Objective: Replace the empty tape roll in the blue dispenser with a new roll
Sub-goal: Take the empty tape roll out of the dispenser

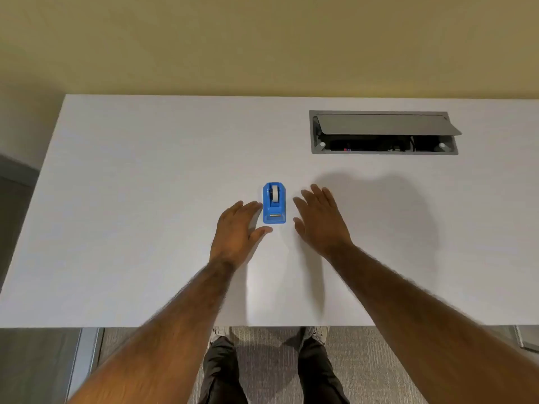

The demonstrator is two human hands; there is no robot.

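Note:
A small blue tape dispenser [274, 203] stands upright on the white table [131, 214], its cutter end toward me. A pale roll [274, 193] sits in its slot. My left hand [237, 228] hovers just left of it, fingers straight, fingertips and thumb close to its side; I cannot tell if they touch. My right hand [319, 220] is spread flat to the right, a short gap away from the dispenser. Neither hand holds anything. No spare roll is in view.
A grey cable box [383, 132] with its lid tilted open is set into the table at the back right. The table's near edge runs across the lower view, with my legs and carpet below. A beige wall rises behind.

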